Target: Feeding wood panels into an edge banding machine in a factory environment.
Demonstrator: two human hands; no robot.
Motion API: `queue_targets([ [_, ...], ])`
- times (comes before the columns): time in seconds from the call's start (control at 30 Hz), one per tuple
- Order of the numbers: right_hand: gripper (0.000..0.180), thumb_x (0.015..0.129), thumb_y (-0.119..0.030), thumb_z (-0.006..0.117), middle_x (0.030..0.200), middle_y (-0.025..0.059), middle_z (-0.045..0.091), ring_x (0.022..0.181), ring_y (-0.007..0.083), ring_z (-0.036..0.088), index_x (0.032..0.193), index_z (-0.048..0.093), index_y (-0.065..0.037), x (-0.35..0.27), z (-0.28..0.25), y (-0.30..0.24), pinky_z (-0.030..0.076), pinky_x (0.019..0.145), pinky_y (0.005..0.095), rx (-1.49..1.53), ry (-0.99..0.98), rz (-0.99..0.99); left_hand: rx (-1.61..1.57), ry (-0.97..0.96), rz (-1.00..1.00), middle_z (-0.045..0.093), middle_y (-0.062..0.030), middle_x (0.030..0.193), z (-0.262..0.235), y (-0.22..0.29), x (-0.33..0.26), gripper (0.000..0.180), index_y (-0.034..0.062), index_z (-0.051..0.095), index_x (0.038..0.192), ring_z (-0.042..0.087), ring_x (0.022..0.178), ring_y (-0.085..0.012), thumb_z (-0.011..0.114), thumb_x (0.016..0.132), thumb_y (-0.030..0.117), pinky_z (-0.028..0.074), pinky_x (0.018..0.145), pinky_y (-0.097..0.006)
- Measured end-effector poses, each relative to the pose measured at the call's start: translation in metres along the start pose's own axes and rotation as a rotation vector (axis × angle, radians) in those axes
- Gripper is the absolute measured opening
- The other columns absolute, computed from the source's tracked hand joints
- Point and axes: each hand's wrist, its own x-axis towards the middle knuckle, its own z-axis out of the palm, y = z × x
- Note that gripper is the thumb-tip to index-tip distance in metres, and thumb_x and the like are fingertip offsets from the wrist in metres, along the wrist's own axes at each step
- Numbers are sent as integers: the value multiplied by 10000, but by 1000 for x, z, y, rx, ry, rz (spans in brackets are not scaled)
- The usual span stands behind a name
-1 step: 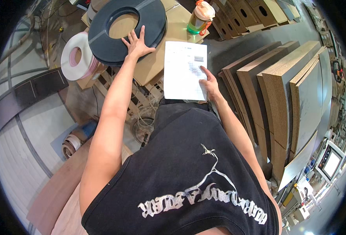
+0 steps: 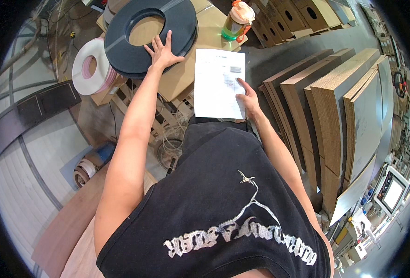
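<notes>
My left hand (image 2: 162, 53) rests with fingers spread on a large black coil of edge banding (image 2: 121, 55), close to its round centre hole. The coil lies flat on a cardboard box (image 2: 209, 23). A white printed sheet of paper (image 2: 214, 92) is held by its right edge in my right hand (image 2: 249, 98), thumb and forefinger on its upper face; the other fingers are hidden. Left of the black coil sits a white and pink coil (image 2: 82, 83).
A drink bottle (image 2: 237, 21) with an orange lid stands on the box's right corner. Thick stacks of grey-faced boards (image 2: 327, 88) stand at right. A wooden pallet (image 2: 163, 113) shows under the box, and a screen (image 2: 392, 190) is at far right.
</notes>
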Motion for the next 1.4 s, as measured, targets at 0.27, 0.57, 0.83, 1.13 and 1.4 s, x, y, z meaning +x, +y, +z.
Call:
queue_targets([
  [0.27,778,772,140,495,1445,187,524,1172,217,618,1526,380,-15,-3,1,-3,507,984,306,0,24,34,-4,8,4,91,-354,1599,2,2,-1,1375,366,-54,1601,56,1514,-486,850,591,601,-26,1142,-731],
  [0.57,763,791,118,498,1456,165,517,1152,203,619,1526,407,-62,-3,1,-6,512,979,325,-40,21,49,7,14,4,91,-329,1611,-2,3,-2,1348,355,-30,1604,51,1515,-482,840,607,608,-23,1150,-731],
  [0.83,772,780,126,500,1440,156,533,1116,188,634,1523,410,-62,-2,0,-2,526,942,314,-19,24,55,14,-5,0,91,-321,1616,-2,3,-4,1321,347,-9,1606,47,1516,-478,836,627,613,-33,1155,-730],
  [1.13,770,775,129,495,1444,170,524,1124,201,632,1521,402,-37,-3,0,-5,526,941,303,-20,23,49,-36,112,50,173,-326,1562,2,-1,-1,1325,345,59,1599,137,1482,-504,866,578,591,36,1139,-743],
  [1.4,758,794,136,502,1444,169,526,1160,218,620,1525,391,-32,-2,1,-4,515,973,312,-53,59,5,18,82,104,218,-376,1532,-6,-3,4,1279,289,91,1604,188,1454,-532,836,615,609,86,1196,-646],
])
